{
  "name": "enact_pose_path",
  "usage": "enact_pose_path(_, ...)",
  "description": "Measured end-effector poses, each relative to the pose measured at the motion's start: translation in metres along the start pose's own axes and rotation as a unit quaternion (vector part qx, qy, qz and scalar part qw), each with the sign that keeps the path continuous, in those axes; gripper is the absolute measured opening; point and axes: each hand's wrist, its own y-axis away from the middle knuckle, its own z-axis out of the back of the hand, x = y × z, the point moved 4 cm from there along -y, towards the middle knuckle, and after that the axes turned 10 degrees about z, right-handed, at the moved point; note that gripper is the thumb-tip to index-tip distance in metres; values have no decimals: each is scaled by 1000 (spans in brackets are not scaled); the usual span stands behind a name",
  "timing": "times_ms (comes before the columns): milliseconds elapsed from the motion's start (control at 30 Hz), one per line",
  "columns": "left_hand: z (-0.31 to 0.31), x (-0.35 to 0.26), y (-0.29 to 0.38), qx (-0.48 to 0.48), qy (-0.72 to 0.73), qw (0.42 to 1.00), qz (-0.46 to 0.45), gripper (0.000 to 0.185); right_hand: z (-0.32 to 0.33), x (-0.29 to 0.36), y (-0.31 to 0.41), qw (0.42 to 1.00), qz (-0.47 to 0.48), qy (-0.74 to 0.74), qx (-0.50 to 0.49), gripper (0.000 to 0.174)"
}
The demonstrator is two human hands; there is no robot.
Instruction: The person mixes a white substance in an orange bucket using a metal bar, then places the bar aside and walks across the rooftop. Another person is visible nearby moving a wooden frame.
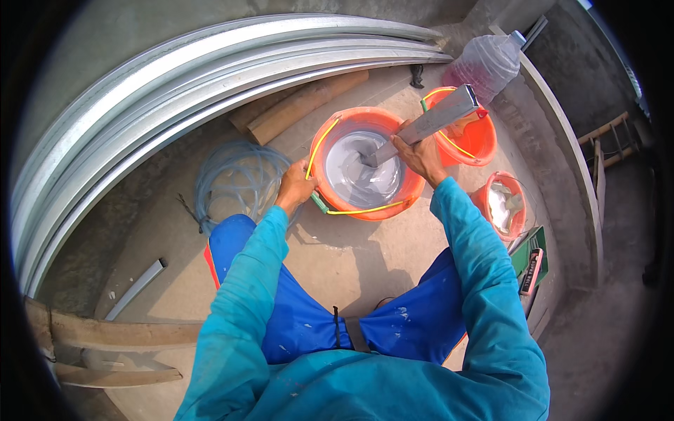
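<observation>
An orange plastic bucket with a yellow handle stands on the floor before me, holding a thick grey-white mixture. My left hand grips its left rim. In my right hand is a square metal tube, tilted, with its lower end dipped into the mixture. Swirl marks ring the tube's end. Behind my right hand sits a second orange bucket, partly covered by the tube. A smaller orange pail nearby holds white material.
Long metal channels lie along the wall at the left. Beside the bucket are a coil of clear hose and a brown tube-like piece. A large plastic bottle stands at the back right; a green tray and a boxed roll lie right.
</observation>
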Motion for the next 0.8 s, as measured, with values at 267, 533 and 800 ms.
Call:
enact_pose_path(267, -19, -5, -1, 0, -35, 999, -7, 38, -18, -14, -5, 979, -35, -182, 84, 19)
enact_pose_path(533, 9, 6, 1, 17, 37, 999, 19, 30, -11, -27, -14, 993, 44, 64, 93, 20)
enact_pose_path(800, 41, 28, -5, -1, -39, 999, 24, 32, -74, 33, 15, 974, -126, -171, 76, 18)
